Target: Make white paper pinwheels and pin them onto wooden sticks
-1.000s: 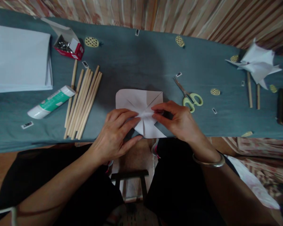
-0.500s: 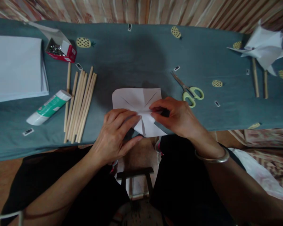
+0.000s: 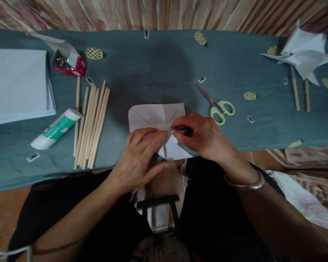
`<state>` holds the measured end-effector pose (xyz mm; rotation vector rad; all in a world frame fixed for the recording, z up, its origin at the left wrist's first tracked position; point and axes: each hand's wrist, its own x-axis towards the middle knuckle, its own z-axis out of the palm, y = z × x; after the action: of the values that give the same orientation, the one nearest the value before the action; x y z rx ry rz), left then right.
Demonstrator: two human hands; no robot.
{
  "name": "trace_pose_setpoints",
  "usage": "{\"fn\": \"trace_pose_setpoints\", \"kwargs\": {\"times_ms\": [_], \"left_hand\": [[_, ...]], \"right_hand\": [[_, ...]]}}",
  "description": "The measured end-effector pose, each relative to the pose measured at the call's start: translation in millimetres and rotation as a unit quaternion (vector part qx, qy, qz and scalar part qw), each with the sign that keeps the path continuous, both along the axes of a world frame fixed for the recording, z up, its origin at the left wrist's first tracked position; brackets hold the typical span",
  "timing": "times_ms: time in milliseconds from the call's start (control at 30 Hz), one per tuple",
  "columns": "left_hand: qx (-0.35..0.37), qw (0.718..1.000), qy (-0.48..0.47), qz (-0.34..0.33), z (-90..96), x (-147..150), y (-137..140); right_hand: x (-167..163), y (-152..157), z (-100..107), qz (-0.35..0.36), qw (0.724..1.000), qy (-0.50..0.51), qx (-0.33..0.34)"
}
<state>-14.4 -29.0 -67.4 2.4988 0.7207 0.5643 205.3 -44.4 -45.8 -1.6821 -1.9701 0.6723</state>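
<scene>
A square white sheet of paper [image 3: 150, 111] lies at the table's front edge, with slits running in from its corners and a crease through the middle. My left hand [image 3: 142, 153] rests on its left part, fingers stretched out flat and thumb apart, fingertips near the centre. Between thumb and index finger, my right hand [image 3: 199, 134] pinches the paper at the right of the centre. The pinched spot is partly hidden by the fingers. One lower corner of the sheet points right, over the table edge. Scissors [image 3: 214, 103] with light green handles lie beyond my right hand.
Left of the sheet are several wooden sticks [image 3: 94, 123], a glue stick [image 3: 56, 129], a red box [image 3: 69, 65] of small metal pieces and a stack of white paper [image 3: 16, 85]. Paper pinwheels [image 3: 303, 54] on sticks lie at the far right.
My left fingertips have slid slightly right, closer to the sheet's centre and to my right fingers. My right hand keeps its pinch. The whole view has shifted a little.
</scene>
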Motion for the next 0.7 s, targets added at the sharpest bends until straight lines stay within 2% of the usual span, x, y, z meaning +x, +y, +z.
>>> {"fn": "trace_pose_setpoints", "kwargs": {"times_ms": [267, 500, 700], "left_hand": [[-0.004, 1.000, 0.016, -0.004, 0.8, 1, 1], [0.007, 1.000, 0.013, 0.003, 1.3, 4, 2], [-0.020, 1.000, 0.004, 0.022, 2.3, 5, 3]], "right_hand": [[-1, 0, 1, 0.004, 1.000, -0.012, -0.002], [-5, -12, 1, 0.060, 0.992, -0.062, 0.090], [-10, -19, -4, 0.110, 0.984, -0.083, 0.113]]}}
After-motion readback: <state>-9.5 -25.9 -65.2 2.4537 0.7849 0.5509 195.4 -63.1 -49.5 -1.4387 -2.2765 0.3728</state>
